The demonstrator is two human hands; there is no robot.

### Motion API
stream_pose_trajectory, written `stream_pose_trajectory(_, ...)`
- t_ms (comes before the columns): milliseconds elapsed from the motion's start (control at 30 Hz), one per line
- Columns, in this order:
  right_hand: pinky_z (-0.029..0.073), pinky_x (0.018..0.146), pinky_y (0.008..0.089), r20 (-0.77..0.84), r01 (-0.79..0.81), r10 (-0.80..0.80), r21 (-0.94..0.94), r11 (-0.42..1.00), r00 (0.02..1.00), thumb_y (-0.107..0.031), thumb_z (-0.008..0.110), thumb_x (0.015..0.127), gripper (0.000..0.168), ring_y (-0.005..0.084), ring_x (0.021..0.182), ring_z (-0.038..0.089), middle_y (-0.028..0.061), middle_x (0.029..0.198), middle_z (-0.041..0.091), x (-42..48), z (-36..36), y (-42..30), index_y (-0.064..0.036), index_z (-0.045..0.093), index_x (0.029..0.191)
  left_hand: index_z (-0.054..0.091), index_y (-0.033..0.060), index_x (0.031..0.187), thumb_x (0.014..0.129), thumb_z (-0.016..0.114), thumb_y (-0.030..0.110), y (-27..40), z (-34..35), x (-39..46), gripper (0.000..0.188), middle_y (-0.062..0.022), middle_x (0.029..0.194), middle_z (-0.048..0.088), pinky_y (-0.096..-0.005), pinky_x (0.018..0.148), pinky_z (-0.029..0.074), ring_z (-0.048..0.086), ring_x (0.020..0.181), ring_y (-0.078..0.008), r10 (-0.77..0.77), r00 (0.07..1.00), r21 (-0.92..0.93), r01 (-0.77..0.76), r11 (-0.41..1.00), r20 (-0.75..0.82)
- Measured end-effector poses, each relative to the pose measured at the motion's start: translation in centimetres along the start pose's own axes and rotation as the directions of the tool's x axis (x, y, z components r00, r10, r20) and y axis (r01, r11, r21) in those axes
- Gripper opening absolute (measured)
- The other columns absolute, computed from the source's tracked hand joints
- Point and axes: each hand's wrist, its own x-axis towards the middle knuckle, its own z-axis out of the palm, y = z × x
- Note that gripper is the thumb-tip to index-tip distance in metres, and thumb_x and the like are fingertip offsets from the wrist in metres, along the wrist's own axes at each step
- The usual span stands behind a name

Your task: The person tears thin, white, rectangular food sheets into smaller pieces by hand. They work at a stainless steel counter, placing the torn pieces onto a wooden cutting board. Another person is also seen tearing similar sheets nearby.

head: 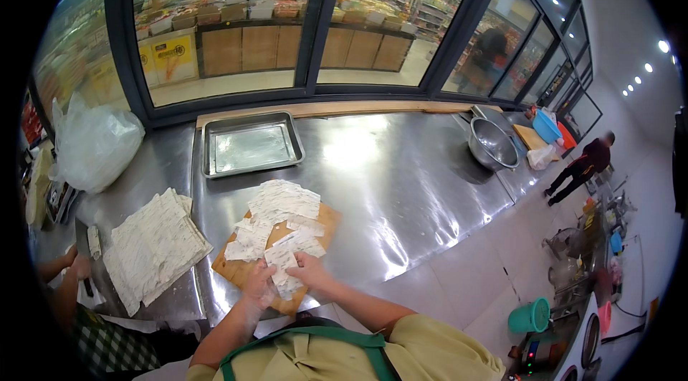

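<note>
Between my left hand (pixel 260 284) and my right hand (pixel 312 271) I hold a piece of thin, pale, dark-flecked sheet (pixel 281 264), possibly dough or tofu skin. It is gripped at both sides, low over a wooden cutting board (pixel 329 214). More cut pieces of the same sheet (pixel 285 201) lie in an overlapping pile on the board's far part, with smaller pieces nearer me. To the left, a thick stack of large uncut sheets (pixel 156 246) rests directly on the steel table.
A shallow metal tray (pixel 252 145) stands behind the board, a steel bowl (pixel 492 144) at the far right. A filled plastic bag (pixel 97 144) sits at the left. A co-worker's hands (pixel 78 265) hold a large knife (pixel 83 246) at the left edge. Another person (pixel 586 163) stands beyond the table.
</note>
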Motion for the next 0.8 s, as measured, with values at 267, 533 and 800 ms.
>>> stream_pose_trajectory(267,0.036,0.098,0.0338,0.118,0.236,-0.205,-0.552,0.800,0.972,-0.019,0.051,0.088,0.046,0.0245,0.115,0.045,0.0166,0.126,0.047,1.8,-1.4,0.9,0.001,0.040,0.128,0.034,0.0051,0.131,0.088,0.053,0.022,-0.9,-3.0,-0.8,0.050,-0.0114,0.128,0.046,-0.0421,0.099,0.038,0.047,0.116,-0.0243,0.022,1.000,-0.171,-0.025,0.985,-0.020)
stream_pose_trajectory(533,0.050,0.078,0.0276,0.184,-0.168,0.095,0.437,0.884,0.978,-0.010,0.047,0.088,0.046,0.0138,0.099,0.057,0.0060,0.119,0.053,-0.2,1.5,-2.5,-0.007,0.036,0.133,0.034,0.0071,0.130,0.090,0.051,0.025,1.4,0.1,-2.6,0.047,-0.0088,0.126,0.046,-0.0377,0.098,0.039,0.048,0.115,-0.0225,0.135,0.991,-0.103,-0.134,0.986,0.007)
stream_pose_trajectory(800,0.047,0.080,0.0257,0.138,-0.117,0.083,0.260,0.958,0.987,-0.011,0.046,0.089,0.046,0.0110,0.097,0.056,0.0056,0.116,0.054,-1.0,2.5,-2.6,-0.008,0.036,0.134,0.041,0.0039,0.122,0.089,0.054,0.012,1.5,1.6,-3.7,0.037,-0.0098,0.115,0.053,-0.0353,0.086,0.049,0.057,0.101,-0.0212,0.204,0.967,-0.125,-0.224,0.967,-0.156)
